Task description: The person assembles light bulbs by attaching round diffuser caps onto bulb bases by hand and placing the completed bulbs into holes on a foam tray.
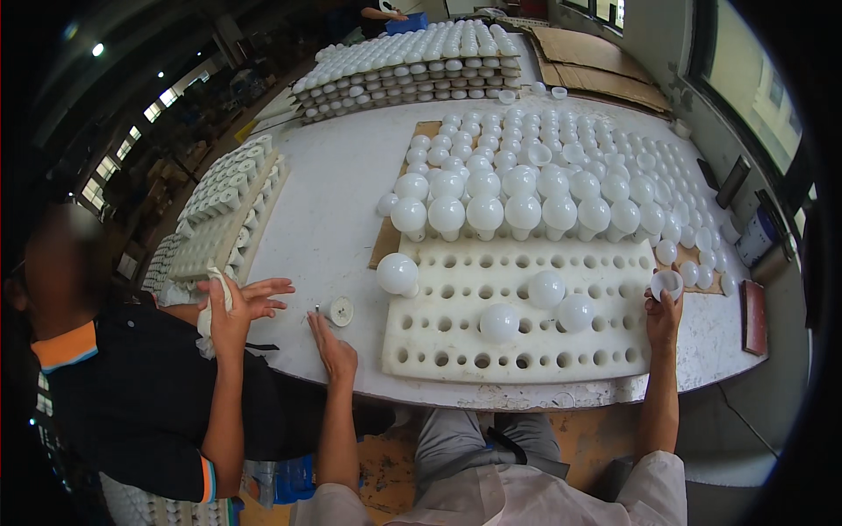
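Note:
My left hand (pixel 334 349) rests at the table's near edge with its fingers stretched out, beside a white round bulb base (pixel 341 310) whose end faces up. It does not grip the base. At the right, my right hand (pixel 664 317) is closed around a white hollow bulb cover (pixel 667 284), its opening turned up. Between my hands lies a white foam tray (pixel 456 342) with rows of holes. Several round white bulbs stand in it, among them a bulb (pixel 500 323) near its middle and another bulb (pixel 397 273) at its left edge.
Rows of bulbs (pixel 523 211) and covers fill the table behind the tray. Stacked layers of bulbs (pixel 412 83) stand farther back. A co-worker (pixel 123 386) at the left holds a white cloth (pixel 210 307), near trays of bulb bases (pixel 224 188). Flat cardboard (pixel 596 66) lies far right.

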